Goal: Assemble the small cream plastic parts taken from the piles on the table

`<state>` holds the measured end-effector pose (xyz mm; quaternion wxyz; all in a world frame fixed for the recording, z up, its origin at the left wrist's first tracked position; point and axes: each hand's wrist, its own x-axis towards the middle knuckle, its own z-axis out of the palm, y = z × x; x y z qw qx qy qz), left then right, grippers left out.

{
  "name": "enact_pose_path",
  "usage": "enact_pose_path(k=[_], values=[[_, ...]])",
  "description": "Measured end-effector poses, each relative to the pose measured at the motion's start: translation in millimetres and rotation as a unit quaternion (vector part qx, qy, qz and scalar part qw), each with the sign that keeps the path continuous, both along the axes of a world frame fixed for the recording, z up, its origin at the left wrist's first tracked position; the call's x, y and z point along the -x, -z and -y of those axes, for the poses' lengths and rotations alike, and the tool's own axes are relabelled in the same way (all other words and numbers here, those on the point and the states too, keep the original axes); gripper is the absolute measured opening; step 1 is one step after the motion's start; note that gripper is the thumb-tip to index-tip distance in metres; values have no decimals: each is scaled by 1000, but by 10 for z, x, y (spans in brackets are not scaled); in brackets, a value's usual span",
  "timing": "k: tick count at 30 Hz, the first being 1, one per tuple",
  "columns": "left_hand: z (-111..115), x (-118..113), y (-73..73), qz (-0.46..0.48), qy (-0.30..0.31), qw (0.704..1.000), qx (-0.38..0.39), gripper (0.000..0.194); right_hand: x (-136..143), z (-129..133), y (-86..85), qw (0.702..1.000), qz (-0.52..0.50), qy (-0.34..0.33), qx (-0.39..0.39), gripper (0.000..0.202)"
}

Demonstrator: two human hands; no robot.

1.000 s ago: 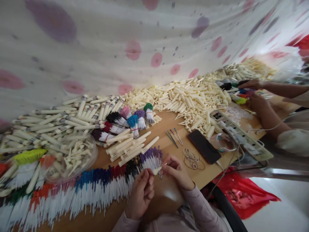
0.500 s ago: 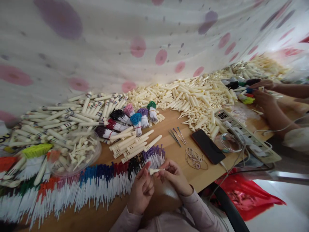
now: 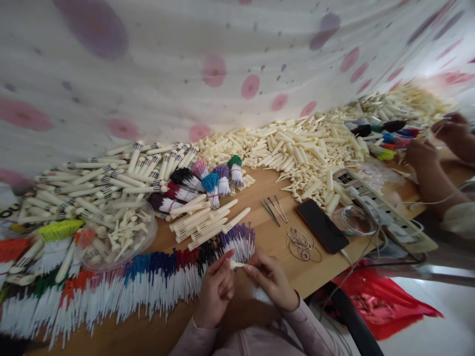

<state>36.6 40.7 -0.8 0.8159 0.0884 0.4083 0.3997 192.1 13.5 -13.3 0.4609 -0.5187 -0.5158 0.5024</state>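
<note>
a small cream plastic piece (image 3: 236, 264), wider at its left end and tapering to a thin tip on the right, lies roughly level between the fingertips of both hands, above the near side of the table.

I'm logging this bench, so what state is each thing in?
Left hand: pinching small cream part
Right hand: pinching its narrow end
Smartphone: screen dark, cable attached
Power strip: plugs inserted
Plastic tub: open, holding cream parts
Green-tipped bundle: banded
Red bag: contents showing

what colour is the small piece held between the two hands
The small piece is cream, or pale off-white; it shows in the head view.
</note>
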Motion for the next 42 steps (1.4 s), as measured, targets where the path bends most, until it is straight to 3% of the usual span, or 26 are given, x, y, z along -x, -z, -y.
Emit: enact_pose_path(k=[9,16,26,35,42], values=[[4,2,15,-27,4,999,-28,44,-38,-15,-116,990,126,-67,-22,45],[-8,0,8,-37,9,999,-29,44,31,-41,-139,976,195,-76,-61,33],[28,50,16,-59,36,997,-38,45,15,0,-161,975,190,-112,-39,48],[15,27,12,-79,27,992,-93,52,47,5,-165,974,206,-76,-62,50],[29,-2,64,-164,-29,977,-136,47,109,19,-174,974,212,-52,-68,41]])
